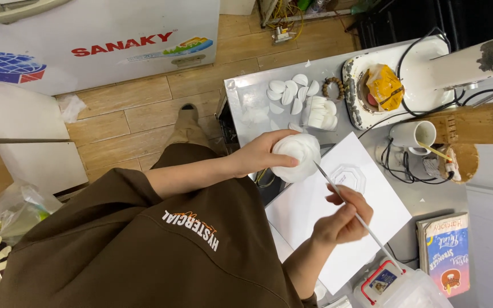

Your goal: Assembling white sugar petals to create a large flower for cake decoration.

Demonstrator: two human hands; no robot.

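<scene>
My left hand [261, 155] grips a white flower-shaped piece [296, 155], round and layered like a rose, above the near edge of the metal table [246, 91]. My right hand [343, 215] holds a thin metal tool [338, 191] like a pen, its tip touching the flower's right side. Beneath lies a white sheet of paper [315, 217] with a clear octagonal lid [350, 177] on it. Several loose white petals [291, 91] and a stacked white block of them [320, 113] lie further back on the table.
A white stand mixer [469, 63] sits on a tray with a yellow bag [384, 85]. Nearby are a white cup [415, 136], a wooden knife block [475, 122], black cables, a bead bracelet [333, 86], a book [445, 251] and a clear box with red handle [395, 282]. A chest freezer [98, 40] stands on the floor.
</scene>
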